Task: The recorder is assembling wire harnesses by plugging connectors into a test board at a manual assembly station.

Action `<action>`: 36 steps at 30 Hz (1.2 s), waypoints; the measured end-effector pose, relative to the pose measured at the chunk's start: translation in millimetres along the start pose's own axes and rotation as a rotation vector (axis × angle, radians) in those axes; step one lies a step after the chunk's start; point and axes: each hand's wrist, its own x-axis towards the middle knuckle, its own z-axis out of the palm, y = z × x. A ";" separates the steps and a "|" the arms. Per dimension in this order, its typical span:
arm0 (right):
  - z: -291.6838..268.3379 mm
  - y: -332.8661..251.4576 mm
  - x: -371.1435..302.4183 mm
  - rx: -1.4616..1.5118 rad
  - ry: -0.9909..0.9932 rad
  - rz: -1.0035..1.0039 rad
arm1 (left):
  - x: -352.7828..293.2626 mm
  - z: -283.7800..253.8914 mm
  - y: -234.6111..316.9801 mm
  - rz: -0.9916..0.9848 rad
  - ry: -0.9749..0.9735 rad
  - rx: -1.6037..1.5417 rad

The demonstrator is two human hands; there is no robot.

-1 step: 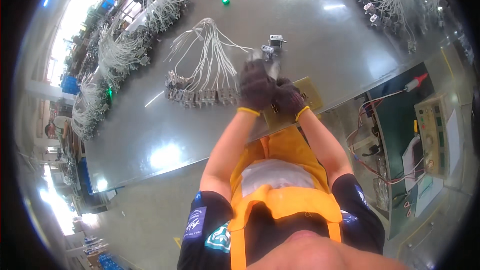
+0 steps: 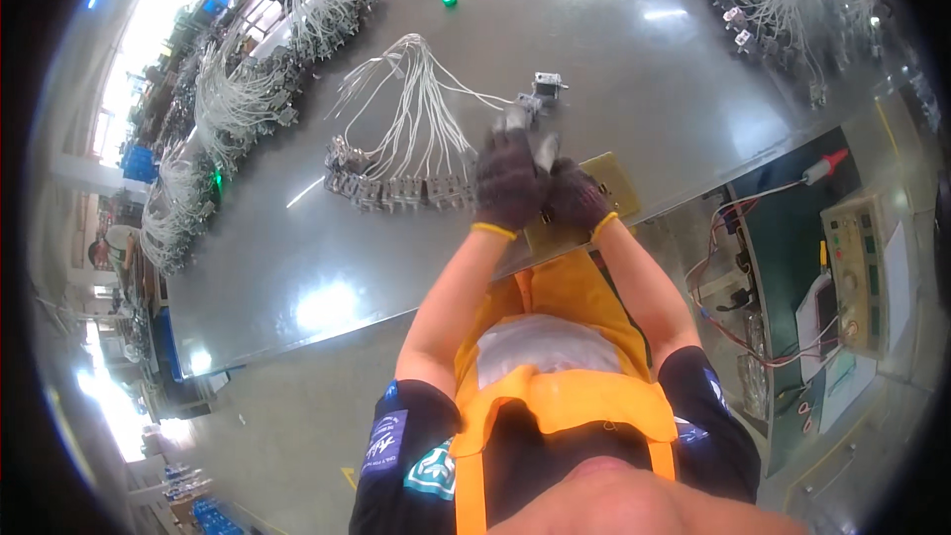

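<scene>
Both hands wear dark knitted gloves with pale fingertips and yellow cuffs, and they meet above the table's near edge. My left hand (image 2: 507, 178) has its fingers closed, their tips beside a small metal motor-like part (image 2: 548, 85) with a white lead. My right hand (image 2: 577, 196) is closed against it over a brass-coloured plate (image 2: 609, 181). Whatever sits between the hands is hidden by the gloves. Left of them, a row of small metal parts (image 2: 411, 192) lies with a bundle of white wires (image 2: 421, 89) fanned out beyond.
The grey metal table (image 2: 634, 50) carries more heaps of wired parts, one at the far left (image 2: 233, 104) and another at the far right (image 2: 763, 10). A green-lit spot (image 2: 450, 0) shows at the back. Right of the table stand a beige instrument (image 2: 857, 267) and a red-tipped probe (image 2: 824, 164).
My left fingers stretch slightly further forward, and the fingertips show more sharply. The right hand shifts only a little; the parts on the table stay put.
</scene>
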 end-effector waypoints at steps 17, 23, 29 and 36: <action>-25.9 -32.4 48.1 -0.027 -0.277 0.227 | -17.5 -21.6 -35.5 -0.243 -0.344 0.193; -5.5 -25.4 35.3 -0.125 -0.317 0.231 | -16.5 -40.3 -46.8 -0.274 -0.468 0.143; 26.3 -63.7 5.1 -0.814 -0.186 0.097 | -32.2 -50.0 -59.7 -0.213 -0.458 0.068; 44.0 -42.2 -4.8 -0.679 -0.199 -0.028 | -51.3 -61.0 -60.1 -0.074 -0.581 0.274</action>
